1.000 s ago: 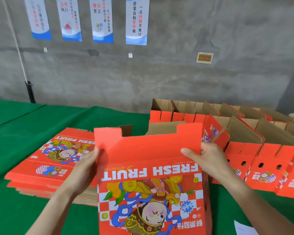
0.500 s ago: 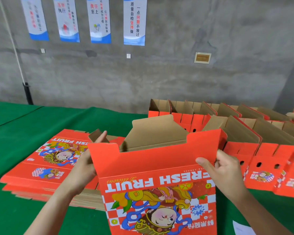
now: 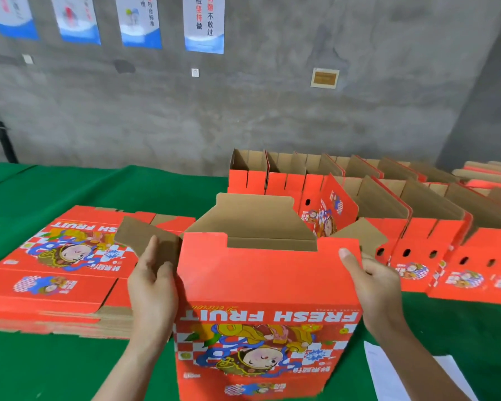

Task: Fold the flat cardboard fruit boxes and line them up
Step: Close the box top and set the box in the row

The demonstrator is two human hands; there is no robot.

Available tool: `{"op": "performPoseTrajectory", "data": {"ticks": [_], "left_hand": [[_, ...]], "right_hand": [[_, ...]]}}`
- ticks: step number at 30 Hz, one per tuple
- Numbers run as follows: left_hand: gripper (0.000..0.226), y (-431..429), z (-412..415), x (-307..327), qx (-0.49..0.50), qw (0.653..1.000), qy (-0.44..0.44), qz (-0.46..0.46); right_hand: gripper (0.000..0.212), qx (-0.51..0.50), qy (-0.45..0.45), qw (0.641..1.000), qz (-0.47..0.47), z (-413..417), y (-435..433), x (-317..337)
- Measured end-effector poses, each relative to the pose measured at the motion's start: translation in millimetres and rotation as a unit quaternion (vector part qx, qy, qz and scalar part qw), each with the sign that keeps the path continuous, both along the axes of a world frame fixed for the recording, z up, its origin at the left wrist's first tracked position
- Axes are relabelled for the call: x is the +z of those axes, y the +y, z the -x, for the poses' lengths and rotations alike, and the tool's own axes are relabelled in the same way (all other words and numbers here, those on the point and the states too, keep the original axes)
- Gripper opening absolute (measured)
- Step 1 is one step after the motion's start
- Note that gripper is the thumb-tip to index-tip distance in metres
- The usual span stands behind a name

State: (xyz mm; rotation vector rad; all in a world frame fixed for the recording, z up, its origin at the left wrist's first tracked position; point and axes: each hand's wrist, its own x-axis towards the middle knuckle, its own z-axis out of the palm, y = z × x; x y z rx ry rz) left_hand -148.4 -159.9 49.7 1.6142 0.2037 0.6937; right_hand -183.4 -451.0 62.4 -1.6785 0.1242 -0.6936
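**One open box between two hands**

The fruit box [image 3: 266, 285] is held upright over the green table [image 3: 70, 371], and its open top shows only bare brown cardboard. The left hand [image 3: 152, 287] presses straight fingers on the side flap [image 3: 139, 233]. The right hand [image 3: 379, 287] grips the box's right edge, thumb in front. One stack of flat boxes [image 3: 55, 270] lies to the left. Two rows of folded boxes [image 3: 417, 241] stand to the right, overlapping too much to count.

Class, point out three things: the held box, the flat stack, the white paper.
held box [image 3: 268, 273], head view, red front panel.
flat stack [image 3: 55, 287], head view, top sheet.
white paper [image 3: 379, 374], head view, left part.
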Motion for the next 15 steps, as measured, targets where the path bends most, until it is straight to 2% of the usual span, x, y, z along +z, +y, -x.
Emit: {"op": "performPoseTrajectory", "data": {"ticks": [2,5,6,9,12,15], "left_hand": [[0.045,0,5,-2,-0.012,1.000,-0.001,-0.007],[0.069,1,8,0,-0.049,0.998,0.029,-0.040],[0.078,2,8,2,-0.043,0.995,0.044,-0.074],[0.090,5,8,10,-0.035,0.979,0.055,-0.192],[0.093,8,7,17,-0.048,0.958,0.062,-0.275],[0.088,8,6,23,-0.064,0.938,0.057,-0.337]], "right_hand": [[0.040,-0.012,0.015,0.999,0.028,-2,-4,-1],[0.009,-0.022,0.058,0.995,0.077,0,-4,1],[0.014,-0.028,0.064,0.993,0.099,1,-4,1],[0.048,-0.061,0.053,0.973,0.215,4,-1,2],[0.057,-0.043,0.040,0.945,0.321,6,-1,8],[0.064,-0.004,0.008,0.886,0.464,2,-8,18]]}}
